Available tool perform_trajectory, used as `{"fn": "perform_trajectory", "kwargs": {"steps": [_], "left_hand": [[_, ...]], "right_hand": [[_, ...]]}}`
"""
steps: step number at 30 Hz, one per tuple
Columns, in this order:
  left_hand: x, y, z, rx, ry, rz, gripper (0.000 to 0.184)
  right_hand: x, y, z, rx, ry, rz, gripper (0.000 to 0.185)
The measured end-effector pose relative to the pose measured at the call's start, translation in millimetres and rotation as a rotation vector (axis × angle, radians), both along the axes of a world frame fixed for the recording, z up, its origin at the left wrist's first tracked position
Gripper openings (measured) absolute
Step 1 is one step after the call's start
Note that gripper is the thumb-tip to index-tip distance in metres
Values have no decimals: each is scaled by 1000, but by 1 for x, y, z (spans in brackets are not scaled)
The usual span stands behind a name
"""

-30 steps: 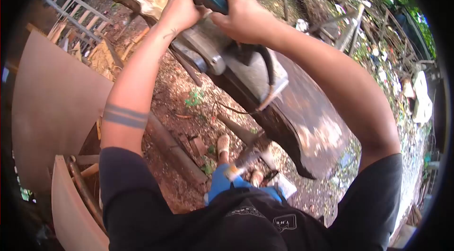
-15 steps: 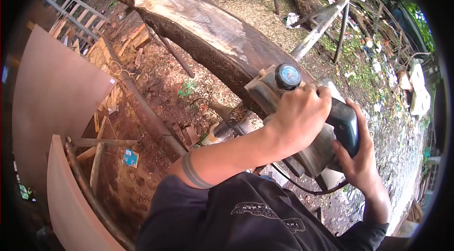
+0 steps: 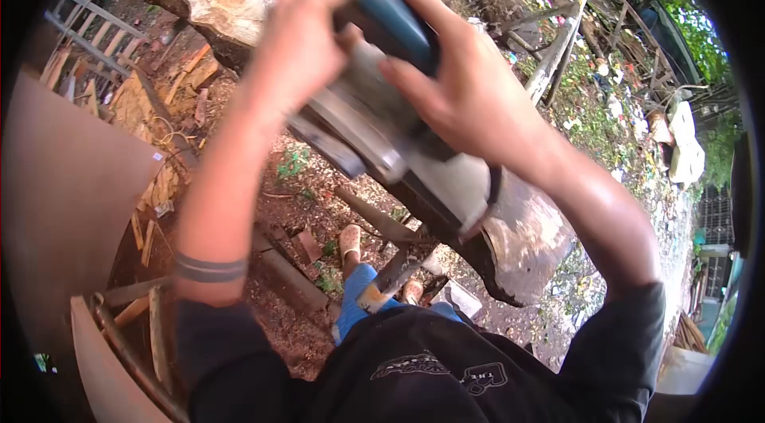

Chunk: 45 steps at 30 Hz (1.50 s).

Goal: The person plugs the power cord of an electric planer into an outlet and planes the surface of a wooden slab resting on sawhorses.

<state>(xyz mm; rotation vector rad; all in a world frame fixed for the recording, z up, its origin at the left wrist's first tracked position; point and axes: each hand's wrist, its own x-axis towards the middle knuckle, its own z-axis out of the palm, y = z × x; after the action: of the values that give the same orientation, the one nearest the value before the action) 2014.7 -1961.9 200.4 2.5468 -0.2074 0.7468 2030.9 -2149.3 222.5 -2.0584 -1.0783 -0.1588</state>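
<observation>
An electric hand planer (image 3: 362, 96), blurred by motion, lies over the middle of a long live-edge wood slab (image 3: 526, 236). My left hand (image 3: 299, 52) is closed on the front part of the planer; its fingertips are smeared and the round knob is hidden. Around the dark rear handle (image 3: 398, 25) my right hand (image 3: 470, 92) is wrapped, thumb on the near side. The slab has pale, planed-looking wood at its far left end and dark bark along its near edge.
Poles and a wooden support (image 3: 390, 264) stand under the slab near my feet. A brown sheet panel (image 3: 72, 184) leans at left, with scrap wood and a ladder (image 3: 96, 33) behind it. A pole trestle (image 3: 558, 41) stands at the right. Wood chips cover the ground.
Both hands have carried the planer forward and leftward along the slab, away from my body. The slab's near end and my feet now show. The view has shifted slightly.
</observation>
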Motion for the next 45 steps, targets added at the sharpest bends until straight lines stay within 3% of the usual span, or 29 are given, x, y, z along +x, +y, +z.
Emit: {"fn": "perform_trajectory", "kwargs": {"steps": [1, 4, 5, 7, 8, 10, 15, 19, 23, 26, 30, 35, 40, 41, 42, 43, 45], "left_hand": [[11, 21, 0, -20, 32, 84, 26], [53, 99, -3, -6, 42, 136, 25], [84, 153, -16, 14, 75, 220, 27], [109, 198, -14, 86, -30, 121, 21], [136, 242, -16, 16, 47, 118, 20], [144, 258, -14, 101, -63, 189, 21], [125, 202, -18, 75, -76, 163, 17], [45, 45, 1, -52, 101, 52, 20], [-23, -112, 13, -65, 96, -69, 18], [-57, -206, 12, -57, 112, -239, 18], [-83, -291, 7, -24, 166, -327, 26], [-75, -290, -6, -55, 56, -381, 32], [-20, -215, -8, -39, 59, -292, 30], [-5, -192, -10, -29, -20, -291, 15], [8, -168, -10, -29, -38, -279, 13], [18, -145, -4, -39, 65, -213, 28], [43, -98, -5, -26, -1, -173, 32]], "right_hand": [[17, 24, -3, -2, -69, -8, 58], [57, 98, 4, -15, 81, 4, 48], [69, 120, 2, 33, 50, 10, 49], [90, 165, -1, 59, 34, 0, 52], [102, 189, -1, 38, 50, -17, 54], [122, 228, 1, -67, 105, -50, 56], [107, 175, -1, -145, 54, -16, 61], [45, 35, 15, -184, 188, 50, 60], [-25, -115, 21, -130, 105, 39, 66], [-80, -212, 41, -183, 269, -73, 65], [-128, -287, 43, -220, 273, -259, 71], [-129, -282, 36, -269, 252, -345, 70], [-66, -210, 30, -151, 332, -251, 69], [-48, -190, 28, -115, 379, -221, 71], [-32, -169, 23, -100, 340, -180, 70], [-15, -147, 19, -85, 299, -139, 69], [17, -102, 12, -98, 180, -105, 68]]}}
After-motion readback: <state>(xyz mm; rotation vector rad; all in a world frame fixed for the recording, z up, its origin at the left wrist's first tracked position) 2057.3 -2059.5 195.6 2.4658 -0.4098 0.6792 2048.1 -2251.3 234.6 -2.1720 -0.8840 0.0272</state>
